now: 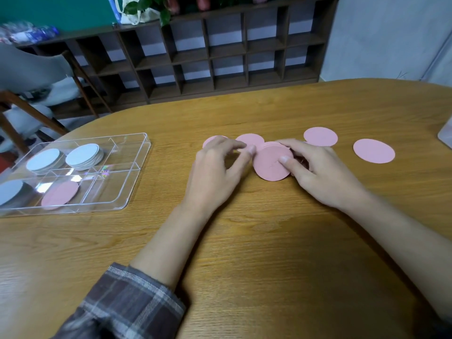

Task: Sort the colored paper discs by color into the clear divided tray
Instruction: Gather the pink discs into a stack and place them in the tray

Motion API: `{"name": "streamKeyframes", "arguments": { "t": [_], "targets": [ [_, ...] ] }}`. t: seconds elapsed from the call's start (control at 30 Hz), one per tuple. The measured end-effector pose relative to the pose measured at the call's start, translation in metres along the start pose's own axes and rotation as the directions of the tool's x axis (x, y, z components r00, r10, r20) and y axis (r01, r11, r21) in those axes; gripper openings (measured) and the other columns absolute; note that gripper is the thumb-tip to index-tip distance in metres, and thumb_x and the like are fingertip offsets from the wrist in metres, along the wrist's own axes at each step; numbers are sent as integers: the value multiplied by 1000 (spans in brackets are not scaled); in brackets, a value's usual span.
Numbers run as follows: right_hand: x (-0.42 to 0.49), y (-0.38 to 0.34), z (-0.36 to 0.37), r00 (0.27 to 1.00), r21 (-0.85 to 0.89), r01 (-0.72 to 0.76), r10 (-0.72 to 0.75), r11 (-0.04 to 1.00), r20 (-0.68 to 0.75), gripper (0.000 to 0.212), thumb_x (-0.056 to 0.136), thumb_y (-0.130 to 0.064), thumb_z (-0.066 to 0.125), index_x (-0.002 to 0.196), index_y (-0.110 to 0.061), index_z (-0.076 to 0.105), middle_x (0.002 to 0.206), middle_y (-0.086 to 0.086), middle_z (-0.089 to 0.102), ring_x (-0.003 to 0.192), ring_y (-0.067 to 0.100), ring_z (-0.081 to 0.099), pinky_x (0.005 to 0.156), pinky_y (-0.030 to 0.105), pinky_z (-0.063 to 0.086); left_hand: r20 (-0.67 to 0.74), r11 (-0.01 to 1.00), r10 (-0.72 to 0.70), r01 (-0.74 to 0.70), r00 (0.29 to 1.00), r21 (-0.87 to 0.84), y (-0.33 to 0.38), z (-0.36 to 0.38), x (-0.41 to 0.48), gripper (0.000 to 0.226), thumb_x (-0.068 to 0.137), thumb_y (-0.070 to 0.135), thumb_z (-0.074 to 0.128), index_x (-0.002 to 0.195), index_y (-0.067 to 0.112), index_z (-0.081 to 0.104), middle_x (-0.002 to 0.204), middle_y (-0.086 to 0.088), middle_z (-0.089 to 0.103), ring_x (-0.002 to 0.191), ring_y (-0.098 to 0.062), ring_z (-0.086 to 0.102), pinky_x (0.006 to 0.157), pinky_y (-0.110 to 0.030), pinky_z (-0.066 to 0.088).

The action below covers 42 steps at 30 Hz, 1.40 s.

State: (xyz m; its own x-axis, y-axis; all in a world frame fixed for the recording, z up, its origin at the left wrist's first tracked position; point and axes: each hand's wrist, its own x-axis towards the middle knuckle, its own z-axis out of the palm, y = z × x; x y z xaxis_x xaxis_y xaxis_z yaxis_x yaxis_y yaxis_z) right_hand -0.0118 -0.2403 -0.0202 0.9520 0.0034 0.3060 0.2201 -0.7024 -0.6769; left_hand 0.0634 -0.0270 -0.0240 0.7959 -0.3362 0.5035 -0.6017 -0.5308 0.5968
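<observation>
Gripping a stack of pink discs (272,165) near the middle of the table (244,245), the right hand (318,174) has its thumb flat on the top disc and its fingers curled round the stack's right rim. The left hand (217,170) is curled too, with thumb and forefinger tips drawn together at the stack's left rim. Blur there hides whether they pinch paper or only touch it, so I cannot tell its grip.

4 loose pink discs (373,151) lie flat on the table toward its far edge. 1 lies well to the right of the hands and another is just beyond the right hand's knuckles. A 3rd is just behind the stack and the 4th is half hidden under the left hand's fingers.

The clear tray (137,172) sits at the table's left edge, well apart from the hands. Its far row holds 2 stacks of pale blue discs (84,155) side by side. Its near row holds a 3rd pale stack, cut off by the edge of the picture. In the compartment just right of that one, a single pink disc (60,195) leans slightly against a divider.

A plaid sleeve (127,304) covers the left forearm near the table's near edge, while the right forearm is bare. Beyond the far edge stand a dark wooden shelf unit (220,57) and, to the left, a chair (36,77).
</observation>
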Motion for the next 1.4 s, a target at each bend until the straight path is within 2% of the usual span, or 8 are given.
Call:
{"name": "streamKeyframes", "arguments": {
  "t": [0.1, 0.2, 0.6, 0.87, 0.97, 1.07, 1.23, 1.4],
  "targets": [
    [0, 0, -3, 999, 26, -28, 29, 999, -31, 26, 104, -21, 56, 127, -27, 66, 103, -3, 73, 95, 13, 63, 79, 15, 45, 116, 974, -91, 64, 989, 217, -15, -4, 3, 49, 100, 48, 61, 139, 19, 62, 148, -1, 57, 141, -20, 50, 114, -44, 43],
    [0, -1, -6, 998, 39, -53, 54, 998, -39, 26, 104, -20, 56, 126, -27, 67, 104, -7, 73, 94, 5, 62, 75, 6, 41, 213, 923, -222, 134, 951, 362, -15, -6, 1, 60, 103, 49, 56, 153, 17, 46, 163, -3, 41, 153, -21, 32, 118, -42, 31],
    [0, 1, -10, 992, 51, -87, 91, 995, -83, 27, 103, -19, 56, 126, -28, 68, 104, -6, 74, 96, 6, 63, 77, 7, 41, 96, 945, -42, 8, 995, 327, -17, -13, 1, 17, 100, 42, 63, 103, 28, 72, 101, 8, 76, 90, -20, 72, 73, -42, 58],
    [1, 2, -8, 991, 47, -56, 61, 997, -117, 31, 103, -20, 56, 129, -33, 66, 89, -1, 71, 76, 18, 62, 80, 29, 48, -35, 979, 187, -183, 982, 88, 3, -9, -3, 12, 105, 19, 60, 97, 13, 66, 93, 6, 69, 84, -14, 61, 81, -34, 51],
    [1, 0, -6, 996, 67, -39, 44, 997, -78, 34, 103, -19, 56, 132, -33, 66, 87, -14, 69, 77, 14, 61, 81, 28, 48, -85, 989, 150, -150, 985, 13, 13, -4, -4, 11, 102, 15, 65, 93, 10, 71, 90, 7, 65, 78, 3, 50, 77, -13, 38],
    [1, -1, -2, 999, 53, -21, 23, 998, -41, 37, 104, -18, 54, 135, -36, 65, 78, -30, 62, 77, 9, 58, 77, 19, 43, -84, 992, 106, -111, 991, -58, 14, 1, -5, 10, 101, 13, 67, 93, 12, 73, 81, 12, 65, 74, 4, 58, 75, -13, 43],
    [1, -3, -3, 997, 128, -79, 82, 989, -15, 37, 108, -24, 45, 132, -45, 64, 78, -1, 65, 67, 8, 58, 73, 22, 48, -68, 984, 43, -54, 997, -169, 16, 7, -7, 11, 101, 12, 67, 105, 11, 77, 70, 3, 72, 57, -13, 70, 64, -31, 60],
    [0, -6, -3, 1000, -14, -23, 23, 1000, 11, 31, 102, -30, 57, 132, -35, 63, 99, 1, 71, 84, 12, 58, 82, 27, 46, -61, 983, 27, -37, 998, -177, 21, 14, -4, 8, 98, 14, 71, 100, 11, 78, 66, 3, 72, 58, -10, 69, 67, -33, 59]
  ]
}}
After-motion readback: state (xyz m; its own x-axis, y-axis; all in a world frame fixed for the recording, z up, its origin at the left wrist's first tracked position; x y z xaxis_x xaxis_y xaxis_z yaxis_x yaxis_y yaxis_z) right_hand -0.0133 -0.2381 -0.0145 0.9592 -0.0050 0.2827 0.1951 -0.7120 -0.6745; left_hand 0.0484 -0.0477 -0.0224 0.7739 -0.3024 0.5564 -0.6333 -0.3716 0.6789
